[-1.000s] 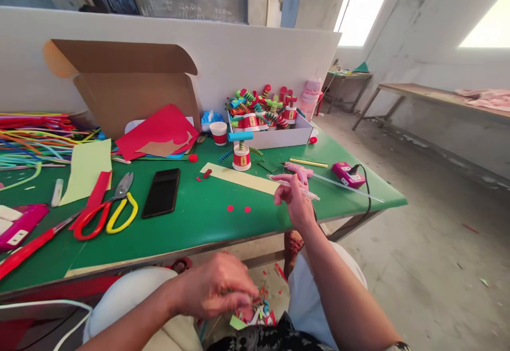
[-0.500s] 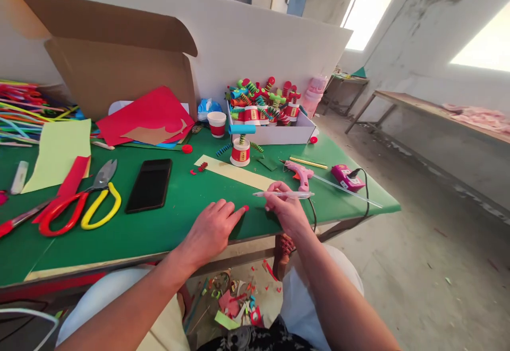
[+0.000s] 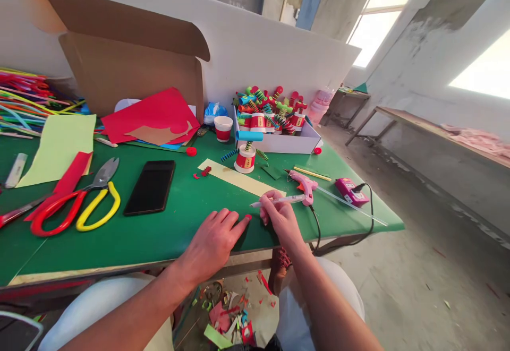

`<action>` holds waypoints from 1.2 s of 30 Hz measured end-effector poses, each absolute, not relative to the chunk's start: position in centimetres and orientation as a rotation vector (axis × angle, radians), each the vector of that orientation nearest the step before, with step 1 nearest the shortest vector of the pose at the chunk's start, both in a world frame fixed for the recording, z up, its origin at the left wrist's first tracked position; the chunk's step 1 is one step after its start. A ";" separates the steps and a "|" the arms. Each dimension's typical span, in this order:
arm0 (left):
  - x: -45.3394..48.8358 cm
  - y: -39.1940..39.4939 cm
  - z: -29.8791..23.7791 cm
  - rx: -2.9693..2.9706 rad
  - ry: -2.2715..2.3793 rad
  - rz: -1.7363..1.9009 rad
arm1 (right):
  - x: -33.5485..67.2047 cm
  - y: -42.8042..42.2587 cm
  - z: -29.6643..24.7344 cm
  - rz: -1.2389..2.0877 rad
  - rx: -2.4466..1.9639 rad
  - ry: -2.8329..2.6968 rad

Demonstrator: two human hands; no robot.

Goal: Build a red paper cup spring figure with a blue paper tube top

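My left hand [image 3: 215,240] rests on the green tabletop with its fingers curled. One extended digit presses a small red piece [image 3: 249,217], perhaps paper, against the table. Just right of it, my right hand [image 3: 280,217] is closed around a clear pen [image 3: 294,199], whose tip points left, above and close to the red piece. Beyond the hands lies a pale yellow paper strip [image 3: 239,178]. Behind the strip stands a red-and-white paper cup figure [image 3: 245,160] with coiled arms and a blue tube [image 3: 249,136] on top.
A pink glue gun [image 3: 305,185] and a purple plug box [image 3: 351,191] with a cord lie right. A white box [image 3: 290,144] of similar figures stands behind. Left are a black phone [image 3: 150,187], red-and-yellow-handled shears [image 3: 99,197] and coloured paper [image 3: 153,114]. Scraps litter the floor [image 3: 430,298].
The pen has tilted, its tip dropping closer to the small red piece. My left hand keeps pressing that piece. The whole view has shifted slightly.
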State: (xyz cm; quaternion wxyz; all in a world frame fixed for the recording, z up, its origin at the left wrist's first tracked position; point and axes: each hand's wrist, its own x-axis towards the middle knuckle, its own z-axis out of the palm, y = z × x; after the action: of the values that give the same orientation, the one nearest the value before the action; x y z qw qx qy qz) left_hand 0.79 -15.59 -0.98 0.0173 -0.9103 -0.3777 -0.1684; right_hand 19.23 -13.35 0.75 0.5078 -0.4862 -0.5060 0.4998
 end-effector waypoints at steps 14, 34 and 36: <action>1.4 -12.6 -0.1 -2.899 -1.617 -1.020 | 19.2 -13.4 0.8 1.171 -1.179 -1.008; 0.5 -17.4 -1.1 -2.788 -1.148 -0.616 | 19.8 -13.8 0.6 1.133 -1.358 -1.276; 0.6 -17.5 -1.4 -2.780 -1.157 -0.582 | 19.8 -13.8 0.6 1.122 -1.366 -1.287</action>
State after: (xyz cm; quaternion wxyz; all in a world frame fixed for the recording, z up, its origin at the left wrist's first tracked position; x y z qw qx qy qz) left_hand 0.59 -17.49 -1.37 0.0371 -0.9058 -0.3771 -0.1897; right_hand 19.75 -13.82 0.59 0.4595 -0.5548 -0.5227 0.4559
